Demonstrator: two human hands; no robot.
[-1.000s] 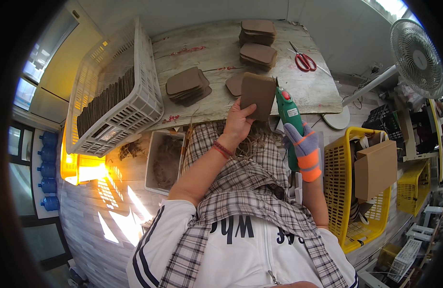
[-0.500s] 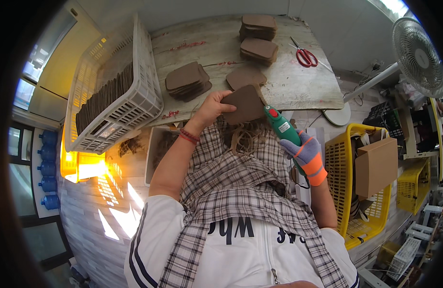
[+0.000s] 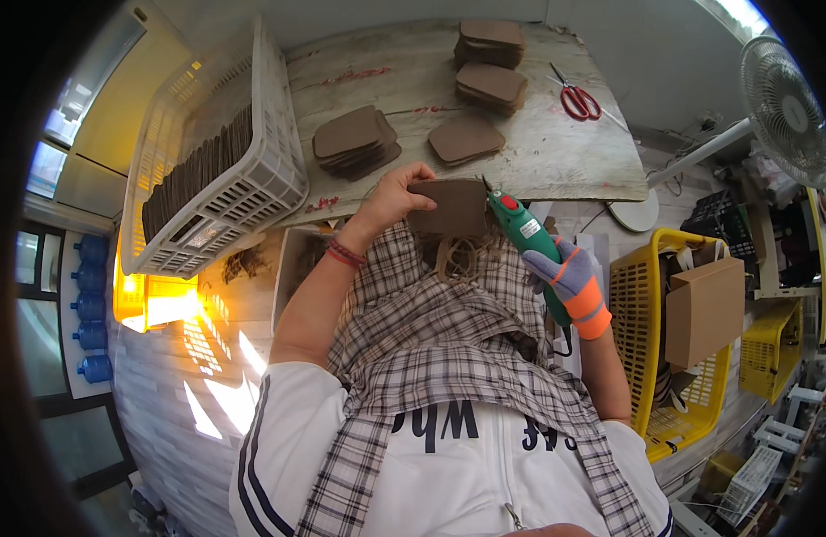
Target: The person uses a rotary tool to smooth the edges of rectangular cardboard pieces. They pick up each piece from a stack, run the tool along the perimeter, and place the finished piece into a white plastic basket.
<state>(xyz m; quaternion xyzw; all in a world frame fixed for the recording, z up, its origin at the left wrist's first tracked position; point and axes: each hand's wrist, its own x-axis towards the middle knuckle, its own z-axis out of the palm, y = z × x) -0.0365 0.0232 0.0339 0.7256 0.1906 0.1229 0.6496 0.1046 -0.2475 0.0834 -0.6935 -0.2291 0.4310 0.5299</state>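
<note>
My left hand (image 3: pixel 395 199), bare with red bracelets at the wrist, pinches a flat brown rounded-corner piece (image 3: pixel 455 208) by its left side, over my lap near the table's front edge. In a grey and orange work glove, my right hand (image 3: pixel 570 282) grips a green corded handheld power tool (image 3: pixel 526 228) with a red switch. Its thin dark tip meets or nearly meets the piece's upper right corner; contact is hard to tell. Below the piece, thin brown strips (image 3: pixel 456 259) lie on the checked apron (image 3: pixel 431 313).
Stacks of brown pieces (image 3: pixel 355 139) and red-handled scissors (image 3: pixel 580 103) rest on the worn table (image 3: pixel 556 170). A white crate (image 3: pixel 279 170) packed with similar pieces stands at left. To the right are a yellow basket (image 3: pixel 632 313) holding a cardboard box (image 3: pixel 704 313), and a fan (image 3: pixel 789 107).
The brown piece has tilted and now looks flatter in view. The tool has shifted slightly left, its tip moving from the piece's right edge toward the upper right corner.
</note>
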